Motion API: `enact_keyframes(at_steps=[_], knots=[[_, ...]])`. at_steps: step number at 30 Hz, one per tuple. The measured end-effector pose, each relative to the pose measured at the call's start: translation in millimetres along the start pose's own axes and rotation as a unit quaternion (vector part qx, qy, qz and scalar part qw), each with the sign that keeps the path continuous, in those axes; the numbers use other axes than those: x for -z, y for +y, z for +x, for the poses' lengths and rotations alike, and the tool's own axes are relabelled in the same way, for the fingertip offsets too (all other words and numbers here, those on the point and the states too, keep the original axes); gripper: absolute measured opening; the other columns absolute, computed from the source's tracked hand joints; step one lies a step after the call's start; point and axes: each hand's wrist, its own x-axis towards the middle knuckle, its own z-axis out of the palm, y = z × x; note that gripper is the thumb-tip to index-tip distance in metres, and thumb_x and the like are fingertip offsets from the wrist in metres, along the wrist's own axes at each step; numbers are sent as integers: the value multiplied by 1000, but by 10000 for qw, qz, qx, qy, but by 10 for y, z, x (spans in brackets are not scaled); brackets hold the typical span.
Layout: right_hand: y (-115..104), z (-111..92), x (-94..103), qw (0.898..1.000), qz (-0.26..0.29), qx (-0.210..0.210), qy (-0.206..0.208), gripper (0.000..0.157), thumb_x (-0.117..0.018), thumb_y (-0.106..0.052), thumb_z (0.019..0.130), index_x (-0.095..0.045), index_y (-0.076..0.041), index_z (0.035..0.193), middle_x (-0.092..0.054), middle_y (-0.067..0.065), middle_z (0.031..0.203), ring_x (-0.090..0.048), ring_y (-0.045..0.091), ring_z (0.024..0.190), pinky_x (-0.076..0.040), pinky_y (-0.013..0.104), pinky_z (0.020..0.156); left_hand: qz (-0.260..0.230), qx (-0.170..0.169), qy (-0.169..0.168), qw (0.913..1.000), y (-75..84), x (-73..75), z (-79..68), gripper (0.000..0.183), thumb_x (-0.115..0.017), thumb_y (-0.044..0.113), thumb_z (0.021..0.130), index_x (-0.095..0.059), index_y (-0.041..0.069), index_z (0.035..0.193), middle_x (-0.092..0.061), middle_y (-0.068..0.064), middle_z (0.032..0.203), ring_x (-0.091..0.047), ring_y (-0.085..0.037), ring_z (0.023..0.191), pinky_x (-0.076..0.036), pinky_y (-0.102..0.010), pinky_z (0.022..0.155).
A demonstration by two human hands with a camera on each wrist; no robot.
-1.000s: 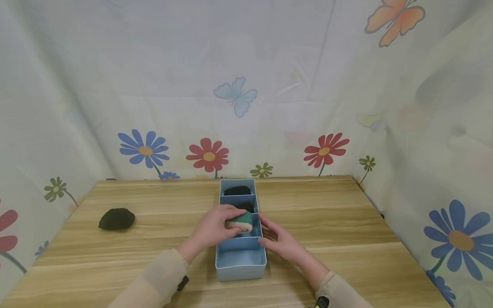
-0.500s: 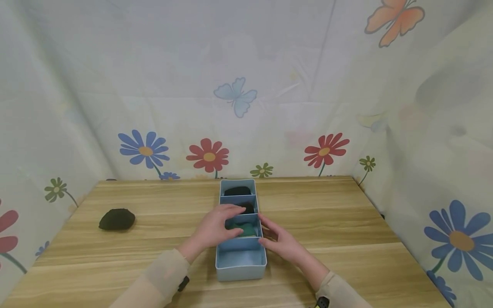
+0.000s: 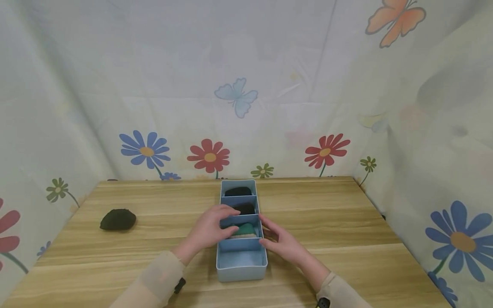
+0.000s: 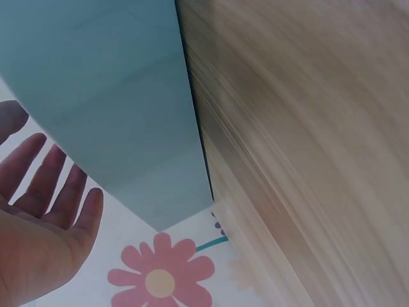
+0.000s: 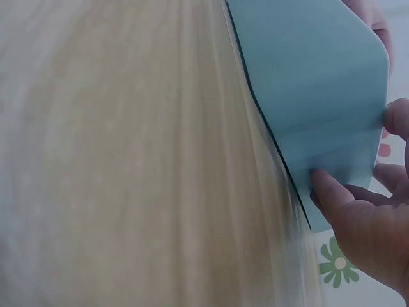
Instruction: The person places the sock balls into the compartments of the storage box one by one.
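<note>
A long light-blue storage box (image 3: pixel 241 273) with compartments in a row stands on the table. In its third compartment from the back lies a green-and-beige folded cloth bundle (image 3: pixel 245 229), sock-like in look. My left hand (image 3: pixel 210 227) is over the box's left rim, fingers loosely spread and holding nothing, thumb and fingertips just beside the bundle. In the left wrist view the left hand (image 4: pixel 54 217) shows relaxed fingers at the rim. My right hand (image 3: pixel 283 244) rests its fingertips against the box's right side; in the right wrist view a finger of the right hand (image 5: pixel 370 224) touches the outer wall.
Dark cloth bundles lie in the two rear compartments, a back one (image 3: pixel 238 191) and a second one (image 3: pixel 245 208). Another dark bundle (image 3: pixel 118 220) sits on the wooden table (image 3: pixel 169 196) at the left. A flowered curtain (image 3: pixel 269 128) hangs behind the table.
The left hand has let go of the green-and-beige bundle, which now lies in the third compartment. That hand has drawn back slightly left. The right hand stays at the box's side.
</note>
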Motion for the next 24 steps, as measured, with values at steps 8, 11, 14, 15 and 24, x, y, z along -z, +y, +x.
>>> enact_keyframes(at_steps=[8, 11, 14, 15, 24], knots=[[-9, 7, -4, 10000, -54, -18, 12, 70, -63, -10, 98, -24, 0, 156, -24, 24, 159, -38, 45, 137, -31, 51, 111, -65, 179, 228, 9996, -158, 62, -30, 45, -84, 20, 81, -70, 14, 123, -66, -4, 122, -59, -26, 114, -50, -49, 96], [-8, 5, -4, 10000, -37, -16, 7, 71, -63, -11, 98, -24, 0, 156, -24, 24, 159, -38, 45, 137, -31, 51, 111, -125, 205, 290, 9993, -235, 110, -47, 46, -83, 20, 82, -69, 13, 126, -66, -5, 125, -58, -29, 118, -47, -52, 99], [1, 2, -3, 10000, 4, -25, 17, 71, -64, -11, 98, -24, -1, 156, -24, 23, 159, -38, 45, 137, -32, 51, 111, -132, 140, 355, 9992, -307, 169, -62, 47, -83, 19, 82, -68, 12, 127, -66, -6, 126, -58, -30, 119, -47, -53, 99], [4, 1, -2, 10000, 11, -19, 20, 71, -64, -11, 98, -24, -1, 156, -24, 23, 159, -38, 45, 137, -32, 51, 111, -112, 116, 382, 9991, -334, 188, -65, 48, -83, 18, 82, -68, 12, 127, -66, -6, 125, -58, -29, 118, -47, -52, 99], [13, 8, 3, 10000, 52, -30, 6, 71, -63, -11, 98, -24, -2, 156, -23, 22, 159, -37, 43, 138, -31, 50, 111, -21, 176, 623, 9979, -516, 377, -125, 50, -83, 20, 82, -66, 11, 129, -69, -4, 119, -62, -26, 109, -51, -50, 93]])
